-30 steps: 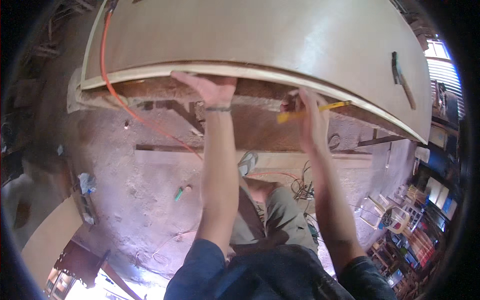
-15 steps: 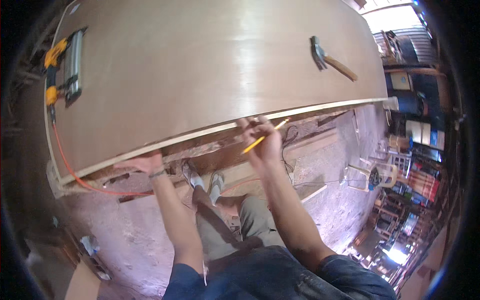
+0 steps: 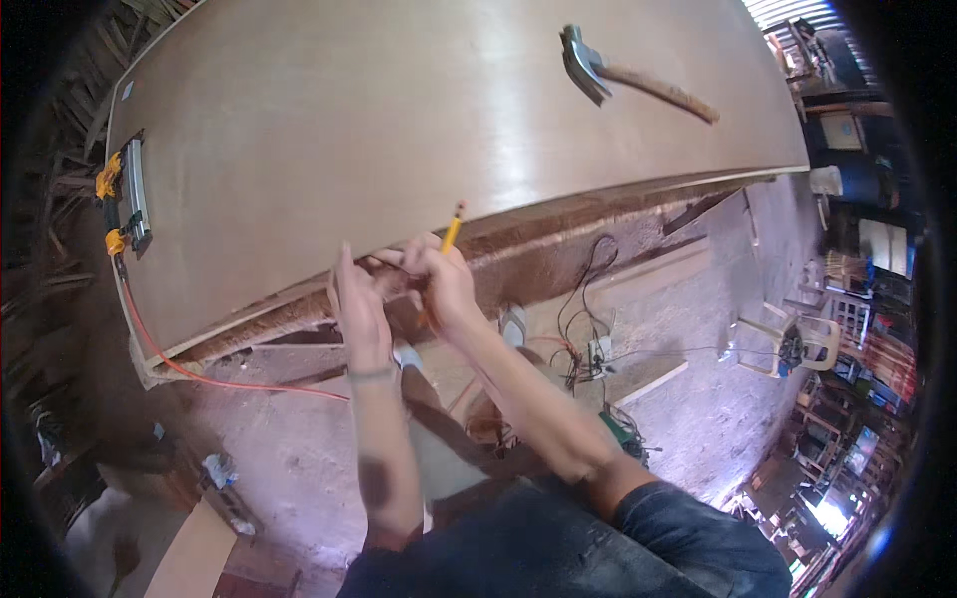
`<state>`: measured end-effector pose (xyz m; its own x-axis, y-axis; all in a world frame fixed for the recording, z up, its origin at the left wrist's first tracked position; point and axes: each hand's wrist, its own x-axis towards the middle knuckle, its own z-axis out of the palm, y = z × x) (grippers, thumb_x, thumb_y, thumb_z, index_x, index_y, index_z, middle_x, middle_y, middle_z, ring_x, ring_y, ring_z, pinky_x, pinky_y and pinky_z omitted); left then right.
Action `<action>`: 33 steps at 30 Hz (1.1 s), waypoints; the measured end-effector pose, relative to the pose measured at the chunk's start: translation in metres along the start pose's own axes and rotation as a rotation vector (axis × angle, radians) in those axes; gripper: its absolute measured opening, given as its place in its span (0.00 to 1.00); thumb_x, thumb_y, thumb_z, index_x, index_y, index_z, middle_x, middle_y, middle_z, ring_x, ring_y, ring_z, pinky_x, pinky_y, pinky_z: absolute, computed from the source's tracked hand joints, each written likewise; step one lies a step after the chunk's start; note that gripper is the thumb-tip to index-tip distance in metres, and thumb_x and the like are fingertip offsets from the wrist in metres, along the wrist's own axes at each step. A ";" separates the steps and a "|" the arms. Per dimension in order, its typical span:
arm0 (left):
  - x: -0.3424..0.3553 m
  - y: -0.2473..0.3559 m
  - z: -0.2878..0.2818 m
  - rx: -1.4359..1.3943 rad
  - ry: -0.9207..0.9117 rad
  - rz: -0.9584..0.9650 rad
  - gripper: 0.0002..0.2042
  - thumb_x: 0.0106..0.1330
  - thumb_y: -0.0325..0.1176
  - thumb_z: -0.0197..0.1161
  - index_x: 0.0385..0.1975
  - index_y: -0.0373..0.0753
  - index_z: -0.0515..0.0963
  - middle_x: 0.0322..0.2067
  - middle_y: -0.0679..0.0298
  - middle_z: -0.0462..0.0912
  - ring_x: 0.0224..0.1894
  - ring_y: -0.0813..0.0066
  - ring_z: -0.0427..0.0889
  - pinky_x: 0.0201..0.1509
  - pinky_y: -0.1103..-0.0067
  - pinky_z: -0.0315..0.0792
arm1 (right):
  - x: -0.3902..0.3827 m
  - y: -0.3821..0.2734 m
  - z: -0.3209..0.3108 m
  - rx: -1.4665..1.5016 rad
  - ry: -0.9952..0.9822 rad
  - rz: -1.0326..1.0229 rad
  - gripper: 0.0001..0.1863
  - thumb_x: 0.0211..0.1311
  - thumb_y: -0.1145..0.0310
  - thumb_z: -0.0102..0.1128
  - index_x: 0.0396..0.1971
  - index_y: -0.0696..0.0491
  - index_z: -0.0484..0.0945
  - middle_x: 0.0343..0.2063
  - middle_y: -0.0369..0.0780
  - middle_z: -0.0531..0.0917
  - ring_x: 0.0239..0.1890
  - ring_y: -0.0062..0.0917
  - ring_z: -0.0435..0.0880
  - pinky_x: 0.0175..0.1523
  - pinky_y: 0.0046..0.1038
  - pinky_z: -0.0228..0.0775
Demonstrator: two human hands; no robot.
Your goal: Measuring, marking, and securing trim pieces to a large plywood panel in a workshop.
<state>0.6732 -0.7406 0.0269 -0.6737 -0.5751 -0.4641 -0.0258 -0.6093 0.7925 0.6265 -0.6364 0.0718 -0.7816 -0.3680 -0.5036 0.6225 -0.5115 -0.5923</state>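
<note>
Plywood sheet (image 3: 399,130) lies on the surface. Right hand (image 3: 439,284) grips a yellow pencil (image 3: 452,231) at its near edge; left hand (image 3: 359,309) flat, fingers extended, beside it. Risk: pencil tip slipping off the edge; hammer (image 3: 618,75) well apart.

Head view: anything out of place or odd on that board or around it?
Nothing looks damaged or spilled. The hammer lies flat on the plywood board, well in from the edge. A yellow power tool sits at the board's left end, its orange cord trailing to the floor. The right hand holds a pencil; the left hand is beside it.
</note>
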 end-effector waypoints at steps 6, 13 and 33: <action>-0.004 -0.005 0.038 -0.169 0.052 0.080 0.10 0.65 0.44 0.53 0.36 0.46 0.69 0.35 0.69 0.72 0.37 0.75 0.67 0.41 0.75 0.65 | 0.028 -0.044 -0.045 -0.811 -0.352 -0.102 0.16 0.62 0.62 0.42 0.24 0.59 0.71 0.22 0.42 0.76 0.29 0.28 0.75 0.36 0.34 0.66; -0.005 -0.013 0.042 -0.284 -0.001 0.148 0.06 0.60 0.40 0.55 0.25 0.48 0.67 0.36 0.72 0.75 0.40 0.75 0.68 0.45 0.71 0.60 | 0.003 -0.147 -0.180 -0.946 -0.101 -0.148 0.27 0.70 0.45 0.32 0.23 0.53 0.66 0.21 0.33 0.69 0.28 0.17 0.70 0.34 0.23 0.64; 0.004 -0.020 0.022 -0.316 -0.098 0.174 0.04 0.56 0.35 0.54 0.28 0.44 0.72 0.34 0.66 0.77 0.41 0.72 0.74 0.54 0.68 0.63 | 0.036 -0.133 -0.186 -0.996 0.018 -0.631 0.14 0.54 0.63 0.67 0.20 0.58 0.80 0.14 0.31 0.75 0.19 0.10 0.66 0.25 0.16 0.57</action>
<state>0.6547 -0.7183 0.0178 -0.7156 -0.6395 -0.2810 0.3141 -0.6539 0.6882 0.5235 -0.4370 0.0153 -0.9665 -0.2518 0.0502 -0.1116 0.2359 -0.9654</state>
